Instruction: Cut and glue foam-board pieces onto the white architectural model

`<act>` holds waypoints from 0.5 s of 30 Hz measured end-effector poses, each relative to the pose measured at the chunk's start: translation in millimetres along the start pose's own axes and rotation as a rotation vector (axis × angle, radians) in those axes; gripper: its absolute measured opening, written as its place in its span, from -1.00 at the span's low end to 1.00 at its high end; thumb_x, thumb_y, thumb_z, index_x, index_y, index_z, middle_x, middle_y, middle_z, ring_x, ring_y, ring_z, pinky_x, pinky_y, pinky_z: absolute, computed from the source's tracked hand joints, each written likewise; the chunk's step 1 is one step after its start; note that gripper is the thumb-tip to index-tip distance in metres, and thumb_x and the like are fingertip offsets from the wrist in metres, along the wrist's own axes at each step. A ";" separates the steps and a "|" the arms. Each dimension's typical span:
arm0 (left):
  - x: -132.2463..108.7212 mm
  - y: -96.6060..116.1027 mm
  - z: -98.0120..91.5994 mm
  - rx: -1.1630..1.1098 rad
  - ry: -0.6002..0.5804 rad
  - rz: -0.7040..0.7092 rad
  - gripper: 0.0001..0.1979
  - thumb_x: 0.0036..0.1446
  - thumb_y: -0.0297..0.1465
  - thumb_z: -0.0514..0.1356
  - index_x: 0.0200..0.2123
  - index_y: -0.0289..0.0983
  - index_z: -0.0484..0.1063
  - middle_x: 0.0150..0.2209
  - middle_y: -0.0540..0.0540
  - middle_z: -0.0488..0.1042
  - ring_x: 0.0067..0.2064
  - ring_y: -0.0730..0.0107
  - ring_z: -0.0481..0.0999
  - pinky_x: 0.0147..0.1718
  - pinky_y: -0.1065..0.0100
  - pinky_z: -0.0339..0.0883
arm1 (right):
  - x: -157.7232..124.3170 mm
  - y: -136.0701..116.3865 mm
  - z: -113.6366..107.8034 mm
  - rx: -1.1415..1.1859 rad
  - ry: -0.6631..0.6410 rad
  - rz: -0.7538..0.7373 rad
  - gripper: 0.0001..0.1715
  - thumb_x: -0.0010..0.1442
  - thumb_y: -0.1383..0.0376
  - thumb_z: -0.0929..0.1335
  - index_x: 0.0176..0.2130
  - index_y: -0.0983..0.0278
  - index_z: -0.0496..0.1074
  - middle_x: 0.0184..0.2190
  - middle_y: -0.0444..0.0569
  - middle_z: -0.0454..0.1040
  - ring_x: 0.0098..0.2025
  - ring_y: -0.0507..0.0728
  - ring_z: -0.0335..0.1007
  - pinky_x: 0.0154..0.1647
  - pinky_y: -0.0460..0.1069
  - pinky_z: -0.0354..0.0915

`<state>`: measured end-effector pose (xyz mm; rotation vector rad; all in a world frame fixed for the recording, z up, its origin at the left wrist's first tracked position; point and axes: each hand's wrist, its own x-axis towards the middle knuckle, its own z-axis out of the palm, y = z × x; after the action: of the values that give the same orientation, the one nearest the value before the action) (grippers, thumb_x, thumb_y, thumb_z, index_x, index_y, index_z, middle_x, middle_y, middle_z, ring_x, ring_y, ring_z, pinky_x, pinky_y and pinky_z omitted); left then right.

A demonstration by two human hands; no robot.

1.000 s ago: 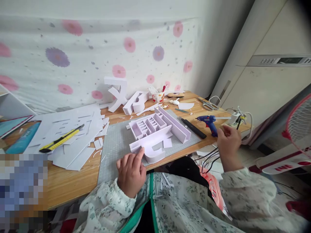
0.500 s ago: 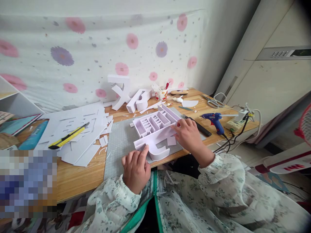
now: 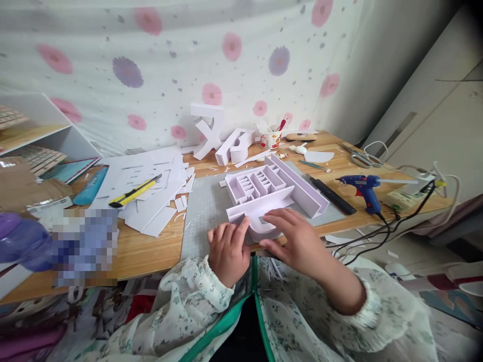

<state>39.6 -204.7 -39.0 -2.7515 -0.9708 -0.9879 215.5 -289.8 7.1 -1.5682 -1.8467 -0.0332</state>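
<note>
A white foam-board character (image 3: pixel 260 201), built with thin upright walls and small compartments, lies on the grey cutting mat (image 3: pixel 202 211). My left hand (image 3: pixel 229 251) is at its near left corner, index finger stretched onto the curved near wall and the other fingers bent, gripping that edge. At the near right side, my right hand (image 3: pixel 300 244) has its thumb and fingers apart around the end of the curved wall. The fingers cover part of that wall, so contact there is hard to make out. A long walled strip (image 3: pixel 298 188) runs along the character's right side.
A black-handled tool (image 3: pixel 332 194) and a blue glue gun (image 3: pixel 364 191) with cords lie to the right. On the left, a yellow utility knife (image 3: pixel 136 191) rests on cut white sheets (image 3: pixel 169 166). Finished white characters (image 3: pixel 207 131) and a paper cup (image 3: pixel 270 138) stand behind.
My right hand has left the long wall's right end and come nearer, to the curved wall, with its fingers spreading. The left hand keeps its place on the character. The view has turned left.
</note>
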 end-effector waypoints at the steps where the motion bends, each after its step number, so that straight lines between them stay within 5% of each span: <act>1: 0.1 0.4 -0.5 -0.005 -0.001 -0.005 -0.44 0.05 -0.57 0.13 0.15 -0.24 0.29 -0.23 -0.14 0.50 -0.11 0.11 0.39 -0.17 0.11 0.11 | 6.1 -4.3 4.6 -0.041 -0.036 -0.001 -0.55 0.15 0.12 0.41 -0.01 0.26 0.40 -0.06 0.14 0.48 -0.02 0.31 0.38 0.03 0.23 0.26; 9: 0.3 -2.1 -3.3 -0.043 -0.044 -0.022 -0.42 0.05 -0.58 0.10 0.18 -0.19 0.27 -0.22 -0.13 0.50 -0.13 0.13 0.39 -0.21 0.12 0.11 | 17.0 -9.5 15.0 -0.075 -0.165 0.089 -0.69 0.11 0.29 0.45 -0.10 0.23 0.47 -0.18 0.05 0.57 -0.09 0.29 0.47 0.14 0.39 0.05; 15: -4.2 -16.7 -6.4 -0.223 -0.047 0.021 -0.39 0.09 -0.61 0.01 0.23 -0.19 0.18 -0.16 -0.14 0.47 -0.12 0.24 0.43 -0.12 0.18 0.25 | 3.4 13.6 -0.2 0.224 -0.050 0.131 -0.68 0.18 0.14 0.38 -0.10 0.24 0.50 -0.13 0.08 0.56 -0.08 0.24 0.48 -0.03 0.14 0.34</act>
<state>23.9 -195.3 -38.9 -2.9706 -0.8852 -1.0949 227.5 -283.4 3.5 -1.5396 -1.7155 0.2657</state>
